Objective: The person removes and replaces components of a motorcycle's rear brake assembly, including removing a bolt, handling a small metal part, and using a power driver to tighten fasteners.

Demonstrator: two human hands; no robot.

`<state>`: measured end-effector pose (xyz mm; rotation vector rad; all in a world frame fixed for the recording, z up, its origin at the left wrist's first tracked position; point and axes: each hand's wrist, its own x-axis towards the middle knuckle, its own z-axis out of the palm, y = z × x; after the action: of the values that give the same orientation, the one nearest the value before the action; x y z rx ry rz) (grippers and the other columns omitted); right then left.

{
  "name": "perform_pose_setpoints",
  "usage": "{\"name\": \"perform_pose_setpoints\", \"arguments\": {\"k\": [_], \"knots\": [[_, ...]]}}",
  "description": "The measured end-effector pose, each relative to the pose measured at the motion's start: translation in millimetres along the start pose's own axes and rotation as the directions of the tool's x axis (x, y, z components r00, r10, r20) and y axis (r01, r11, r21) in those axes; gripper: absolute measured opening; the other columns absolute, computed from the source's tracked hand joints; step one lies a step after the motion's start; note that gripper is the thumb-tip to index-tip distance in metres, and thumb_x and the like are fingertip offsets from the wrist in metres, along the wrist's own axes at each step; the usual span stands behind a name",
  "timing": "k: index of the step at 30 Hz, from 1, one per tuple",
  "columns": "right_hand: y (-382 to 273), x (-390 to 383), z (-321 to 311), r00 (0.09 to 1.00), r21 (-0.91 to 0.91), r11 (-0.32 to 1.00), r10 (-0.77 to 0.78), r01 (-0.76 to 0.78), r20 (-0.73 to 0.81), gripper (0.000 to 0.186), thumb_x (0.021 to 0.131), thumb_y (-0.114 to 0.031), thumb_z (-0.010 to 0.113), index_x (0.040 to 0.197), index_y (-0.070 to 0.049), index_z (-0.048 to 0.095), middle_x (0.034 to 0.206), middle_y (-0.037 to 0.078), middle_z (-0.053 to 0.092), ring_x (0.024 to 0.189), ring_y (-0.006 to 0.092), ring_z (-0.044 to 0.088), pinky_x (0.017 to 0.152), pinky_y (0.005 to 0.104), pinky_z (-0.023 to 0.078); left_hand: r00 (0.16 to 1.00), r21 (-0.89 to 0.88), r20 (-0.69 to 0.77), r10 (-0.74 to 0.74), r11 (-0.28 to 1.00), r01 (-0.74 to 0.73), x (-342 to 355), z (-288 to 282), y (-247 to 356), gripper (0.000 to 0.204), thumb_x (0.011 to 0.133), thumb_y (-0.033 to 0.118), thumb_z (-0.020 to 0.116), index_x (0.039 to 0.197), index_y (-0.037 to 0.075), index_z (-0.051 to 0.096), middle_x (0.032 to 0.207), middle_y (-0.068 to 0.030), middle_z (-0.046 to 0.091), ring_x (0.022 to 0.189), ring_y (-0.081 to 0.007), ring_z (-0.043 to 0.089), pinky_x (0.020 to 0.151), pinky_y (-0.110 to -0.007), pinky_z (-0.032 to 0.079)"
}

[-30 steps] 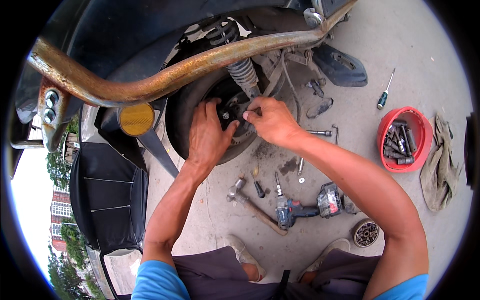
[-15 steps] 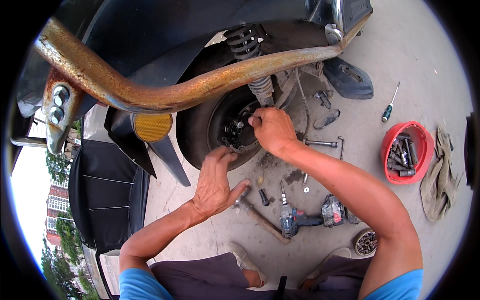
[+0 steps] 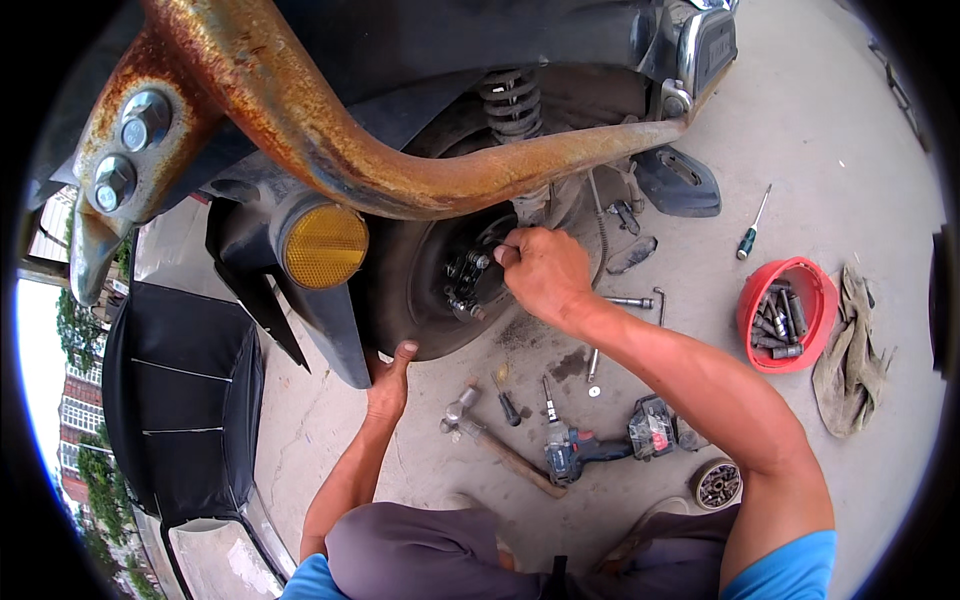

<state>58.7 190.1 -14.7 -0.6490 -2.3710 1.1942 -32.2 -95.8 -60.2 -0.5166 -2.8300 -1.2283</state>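
A black wheel (image 3: 405, 290) sits under the vehicle's dark body, dust on its tire. At its hub are dark greasy mechanical parts (image 3: 465, 280) with a bolt. My right hand (image 3: 548, 272) is closed at the hub's right side, thumb and forefinger pinched; whatever is between them is hidden. My left hand (image 3: 388, 385) is at the tire's lower left edge. Its thumb is raised against the tire, while its fingers curl round the edge, tips hidden by the black flap (image 3: 330, 330). A coil spring (image 3: 512, 105) stands above the wheel, partly behind a rusty bent bar (image 3: 400, 180).
On the ground lie a hammer (image 3: 505, 455), a cordless impact driver (image 3: 580, 452), a small screwdriver (image 3: 508, 408) and a green-handled screwdriver (image 3: 755, 222). A red bowl (image 3: 822, 310) holds sockets, beside a grey cloth (image 3: 848, 370). A round tin (image 3: 735, 495) contains small metal parts. An amber reflector (image 3: 326, 247) is left.
My left hand has gone from beside the hub down to the tire's lower edge. My right hand stays at the hub. The view has shifted, bringing the rusty bar closer.
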Motion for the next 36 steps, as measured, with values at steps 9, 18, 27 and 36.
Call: {"name": "perform_pose_setpoints", "arguments": {"k": [9, 18, 27, 36], "knots": [[-0.8, -0.6, -3.4, 1.000, 0.075, 0.997, -0.002, 0.001, 0.014, 0.023, 0.089, -0.023, 0.062, 0.082, -0.004, 0.072, 0.083, 0.022, 0.070, 0.084, 0.0448, 0.066, 0.075, 0.0533, 0.051, 0.986, -0.497, -0.144, 0.082, 0.856, -0.144, -10.3, 65.5, -68.1, 0.092, 0.090, 0.031, 0.074, 0.153, -0.007, 0.019, 0.154, -0.0234, 0.034, 0.139, -0.0311, 0.035, 0.119, -0.038, 0.022], [-1.3, -1.9, -3.3, 0.999, 0.072, 0.997, 0.014, -0.017, 0.042, 0.023, 0.089, -0.025, 0.062, 0.084, -0.005, 0.072, 0.085, 0.022, 0.070, 0.085, 0.0444, 0.066, 0.077, 0.0526, 0.051, 0.962, -0.473, 0.190, -0.197, 0.840, 0.265, -40.4, 102.9, -94.3, 0.095, 0.083, 0.024, 0.084, 0.152, 0.001, 0.021, 0.156, -0.0226, 0.033, 0.146, -0.0319, 0.032, 0.120, -0.042, 0.024], [-4.2, 3.1, -7.7, 0.995, 0.075, 0.995, 0.056, -0.063, 0.087, 0.023, 0.089, -0.025, 0.062, 0.087, -0.005, 0.073, 0.085, 0.023, 0.069, 0.085, 0.0448, 0.066, 0.077, 0.0515, 0.051, 0.966, -0.290, -0.235, 0.104, 0.942, -0.172, -0.8, 47.5, -27.6, 0.106, 0.078, 0.022, 0.088, 0.154, -0.004, 0.018, 0.155, -0.0222, 0.031, 0.142, -0.0316, 0.032, 0.121, -0.040, 0.020], [0.9, 8.9, -6.5, 0.994, 0.077, 0.996, 0.030, -0.038, 0.106, 0.025, 0.090, -0.024, 0.065, 0.088, 0.000, 0.072, 0.061, 0.014, 0.061, 0.058, 0.0261, 0.061, 0.060, 0.0371, 0.046, 0.905, -0.542, 0.384, -0.181, 0.749, 0.380, -3.5, 106.8, -75.3, 0.080, 0.082, 0.024, 0.086, 0.144, -0.002, 0.042, 0.145, -0.0145, 0.050, 0.134, -0.0245, 0.044, 0.115, -0.040, 0.033]]}}
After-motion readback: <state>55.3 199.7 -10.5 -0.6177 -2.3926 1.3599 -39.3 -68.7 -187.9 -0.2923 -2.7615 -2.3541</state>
